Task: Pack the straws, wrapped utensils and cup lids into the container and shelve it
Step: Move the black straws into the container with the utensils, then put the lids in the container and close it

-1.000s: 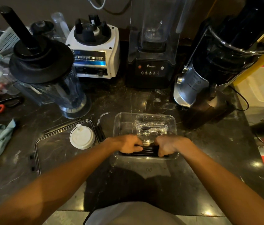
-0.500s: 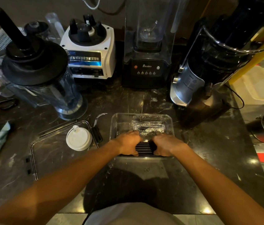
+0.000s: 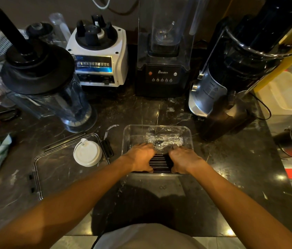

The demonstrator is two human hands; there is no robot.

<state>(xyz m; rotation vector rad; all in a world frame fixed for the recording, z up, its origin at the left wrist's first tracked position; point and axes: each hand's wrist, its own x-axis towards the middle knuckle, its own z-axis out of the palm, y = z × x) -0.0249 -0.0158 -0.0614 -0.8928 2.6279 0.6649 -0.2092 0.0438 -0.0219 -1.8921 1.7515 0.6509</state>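
**Settling the straws, with the cup lid lying off to the left**

Pressing down on a bundle of thin black straws [image 3: 160,163], both hands are working inside the clear rectangular plastic container [image 3: 189,135] that is sitting on the dark marble worktop [image 3: 231,159]. The left hand [image 3: 140,156] is covering the left end of the bundle and the right hand [image 3: 183,158] the right end, fingers bent down over the straws and thumbs along the near side; whether the fingers are gripping the bundle or only pushing on it, I cannot tell. The straws are lying with their long axis running left to right, along the near wall of the container. Just beyond them, toward the far wall, the utensils wrapped in crinkled clear film [image 3: 165,140] are lying on the same left-to-right line.

The relation that matters for the coming move is where the remaining item is lying. The white round plastic cup lid [image 3: 87,154] is sitting outside the container, to its left, resting on the clear flat container cover with black clips [image 3: 51,169], which is lying just beside the container. That puts the cup lid on the left hand's side and well apart from the right hand, so the left hand looks like the natural one to reach across for it, a short sideways move. The cover is also lying on that side, ready for closing before shelving.
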